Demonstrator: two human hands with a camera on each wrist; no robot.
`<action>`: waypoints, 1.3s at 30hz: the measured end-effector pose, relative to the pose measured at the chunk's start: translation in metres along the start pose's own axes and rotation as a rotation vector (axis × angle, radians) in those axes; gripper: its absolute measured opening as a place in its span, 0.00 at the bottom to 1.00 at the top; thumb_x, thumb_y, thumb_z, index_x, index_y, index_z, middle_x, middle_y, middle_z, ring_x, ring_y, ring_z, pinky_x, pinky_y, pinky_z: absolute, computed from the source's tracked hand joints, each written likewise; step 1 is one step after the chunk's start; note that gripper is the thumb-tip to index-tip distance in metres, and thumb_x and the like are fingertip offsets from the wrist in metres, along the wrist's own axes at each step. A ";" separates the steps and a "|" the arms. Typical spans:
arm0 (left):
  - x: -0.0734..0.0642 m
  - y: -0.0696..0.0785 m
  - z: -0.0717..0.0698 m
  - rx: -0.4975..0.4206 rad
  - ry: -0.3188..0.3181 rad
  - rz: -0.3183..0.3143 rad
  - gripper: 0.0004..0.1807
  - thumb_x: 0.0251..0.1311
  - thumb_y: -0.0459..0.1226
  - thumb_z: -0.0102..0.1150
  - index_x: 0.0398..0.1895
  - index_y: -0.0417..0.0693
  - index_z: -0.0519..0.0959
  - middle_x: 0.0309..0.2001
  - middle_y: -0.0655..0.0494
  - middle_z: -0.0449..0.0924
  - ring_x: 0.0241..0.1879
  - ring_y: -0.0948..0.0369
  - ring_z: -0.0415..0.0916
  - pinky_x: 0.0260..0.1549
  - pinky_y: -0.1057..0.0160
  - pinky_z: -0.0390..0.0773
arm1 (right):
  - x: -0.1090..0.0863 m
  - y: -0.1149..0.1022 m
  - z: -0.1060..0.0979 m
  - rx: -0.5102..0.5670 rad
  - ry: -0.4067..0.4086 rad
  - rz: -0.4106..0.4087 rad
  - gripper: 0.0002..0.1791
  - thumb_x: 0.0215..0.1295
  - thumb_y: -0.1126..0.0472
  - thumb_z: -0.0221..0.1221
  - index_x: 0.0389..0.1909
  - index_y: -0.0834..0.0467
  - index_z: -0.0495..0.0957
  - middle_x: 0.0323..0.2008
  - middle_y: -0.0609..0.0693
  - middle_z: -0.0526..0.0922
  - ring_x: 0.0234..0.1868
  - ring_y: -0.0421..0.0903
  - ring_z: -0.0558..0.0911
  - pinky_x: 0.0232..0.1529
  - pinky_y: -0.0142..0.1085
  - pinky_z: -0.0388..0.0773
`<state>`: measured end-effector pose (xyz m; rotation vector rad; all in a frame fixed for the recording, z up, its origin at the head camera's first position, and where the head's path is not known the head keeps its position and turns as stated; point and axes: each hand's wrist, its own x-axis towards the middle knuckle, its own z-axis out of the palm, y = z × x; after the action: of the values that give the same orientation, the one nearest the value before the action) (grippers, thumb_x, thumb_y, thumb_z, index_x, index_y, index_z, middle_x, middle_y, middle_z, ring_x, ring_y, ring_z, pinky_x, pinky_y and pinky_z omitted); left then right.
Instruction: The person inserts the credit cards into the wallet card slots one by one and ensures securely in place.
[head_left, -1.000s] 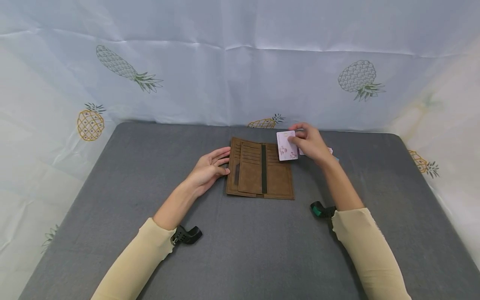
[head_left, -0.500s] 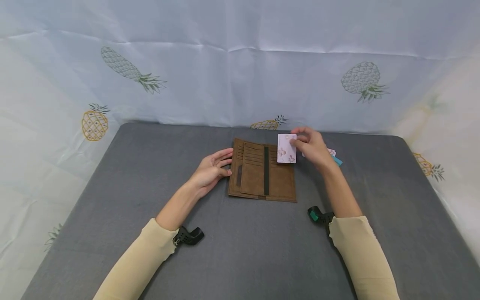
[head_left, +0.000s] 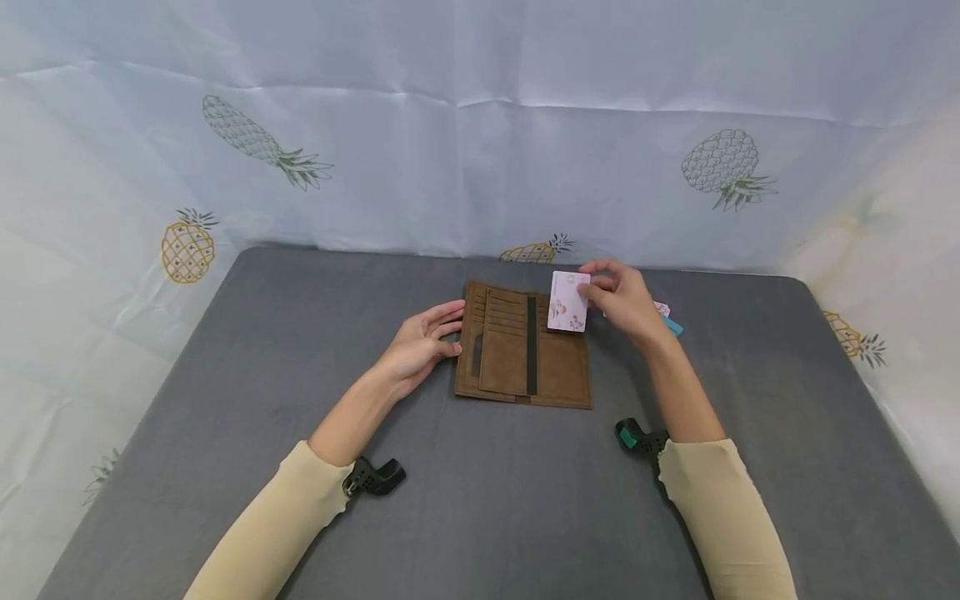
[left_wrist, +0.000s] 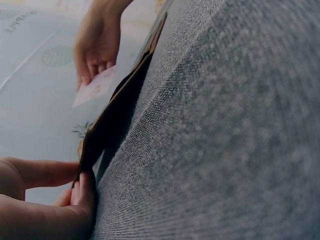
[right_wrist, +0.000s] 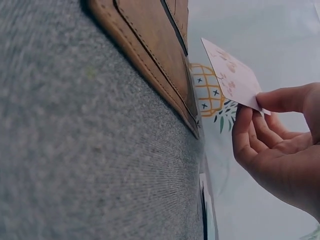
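Note:
A brown wallet (head_left: 502,358) lies spread open on the grey table, its card slots toward the far side and a dark strip down its middle. My left hand (head_left: 416,346) pinches the wallet's left edge between thumb and fingers; in the left wrist view that edge is lifted off the cloth. Over the wallet's upper right part, my right hand (head_left: 626,304) pinches a pale pink card (head_left: 567,302) by its right edge. The right wrist view shows the same card (right_wrist: 232,75) held between thumb and fingers, above and apart from the wallet (right_wrist: 150,50).
More cards (head_left: 671,326), one blue and one pink-patterned, lie on the table just beyond my right wrist, partly hidden by it. A white curtain (head_left: 375,167) with pineapple prints hangs along the table's back edge. Black wrist cameras (head_left: 378,477) sit at both cuffs.
The right hand has brought the pink card slightly left and nearer over the wallet, and the card has tilted a little. The left hand keeps its hold on the wallet's edge.

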<state>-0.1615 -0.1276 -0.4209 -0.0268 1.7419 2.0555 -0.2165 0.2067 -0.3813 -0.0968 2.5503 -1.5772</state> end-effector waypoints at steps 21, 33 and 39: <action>0.000 0.000 0.001 0.008 -0.002 0.002 0.45 0.69 0.16 0.52 0.87 0.47 0.58 0.86 0.49 0.57 0.85 0.52 0.56 0.51 0.71 0.79 | 0.002 0.002 0.005 -0.005 -0.023 0.002 0.20 0.81 0.64 0.57 0.69 0.67 0.73 0.62 0.71 0.85 0.42 0.33 0.83 0.47 0.29 0.84; 0.000 0.000 0.001 -0.015 0.003 0.010 0.45 0.67 0.15 0.52 0.87 0.46 0.59 0.86 0.48 0.58 0.85 0.52 0.57 0.49 0.72 0.79 | 0.003 0.002 0.005 -0.031 -0.051 -0.018 0.20 0.82 0.65 0.55 0.69 0.67 0.74 0.60 0.70 0.86 0.42 0.39 0.84 0.51 0.35 0.83; -0.001 0.000 0.001 -0.011 0.004 0.010 0.45 0.67 0.15 0.52 0.87 0.46 0.59 0.86 0.49 0.59 0.85 0.52 0.57 0.49 0.72 0.80 | 0.004 0.003 0.006 -0.048 -0.044 -0.033 0.19 0.82 0.65 0.56 0.67 0.67 0.75 0.58 0.71 0.87 0.41 0.40 0.84 0.49 0.35 0.83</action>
<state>-0.1609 -0.1271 -0.4205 -0.0252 1.7367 2.0730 -0.2190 0.2023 -0.3870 -0.1773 2.5662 -1.5085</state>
